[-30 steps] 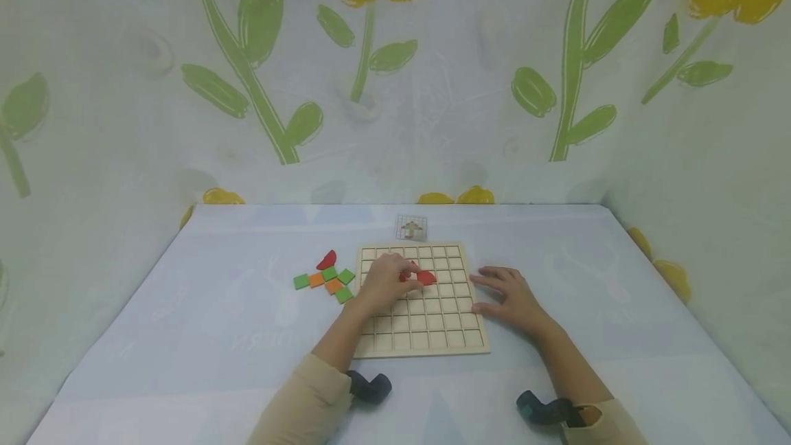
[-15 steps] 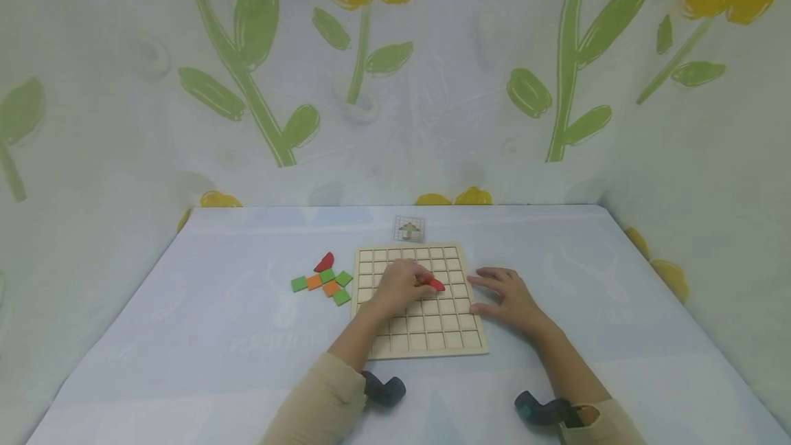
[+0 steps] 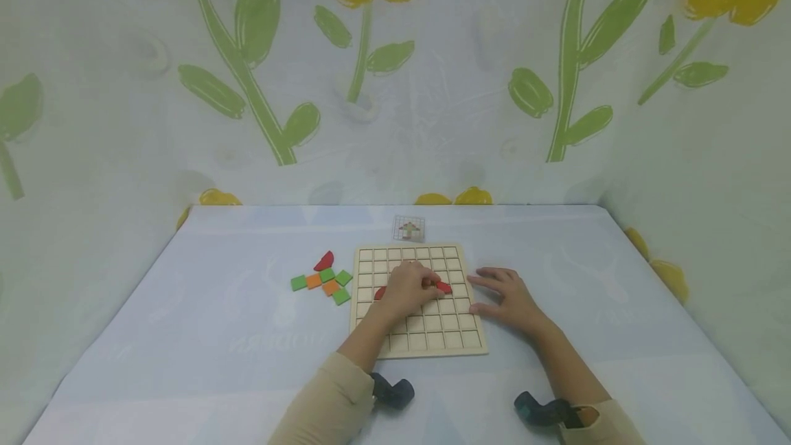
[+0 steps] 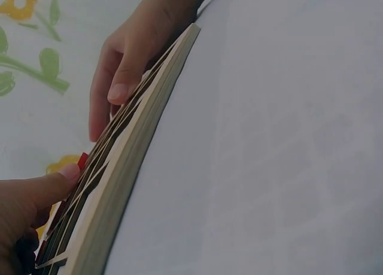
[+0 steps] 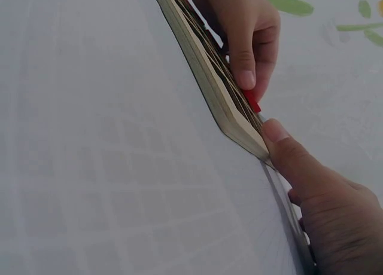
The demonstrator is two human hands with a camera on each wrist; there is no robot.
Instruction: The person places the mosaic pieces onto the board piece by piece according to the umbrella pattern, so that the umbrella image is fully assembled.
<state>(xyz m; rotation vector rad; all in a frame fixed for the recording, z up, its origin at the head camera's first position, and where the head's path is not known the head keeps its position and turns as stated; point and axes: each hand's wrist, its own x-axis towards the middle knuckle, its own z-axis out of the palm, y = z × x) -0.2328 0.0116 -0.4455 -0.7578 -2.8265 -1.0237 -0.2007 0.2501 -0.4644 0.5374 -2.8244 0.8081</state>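
Note:
My left hand (image 3: pixel 410 288) is over the square-gridded wooden board (image 3: pixel 426 342), pinching a small red rounded piece (image 3: pixel 443 287) between thumb and fingers. In the right wrist view, the thumb lies against that red piece (image 5: pixel 252 100) at the board's surface. A second red piece (image 3: pixel 380 292) sits on the board, partly behind the left hand. My right hand (image 3: pixel 505 299) rests at the board's right edge, fingers loosely extended; its thumb touches the board's corner area in the right wrist view.
Left of the board lie several green (image 3: pixel 299 283) and orange tiles (image 3: pixel 314 281) and a red half-round piece (image 3: pixel 324 261). A small card with a gridded picture (image 3: pixel 408 229) lies behind the board. A flower-printed curtain (image 3: pixel 432 122) stands behind the white table (image 3: pixel 204 335).
My left hand has slid to the right across the board with the red piece, uncovering another red piece on its left. The right hand stays at the board's edge.

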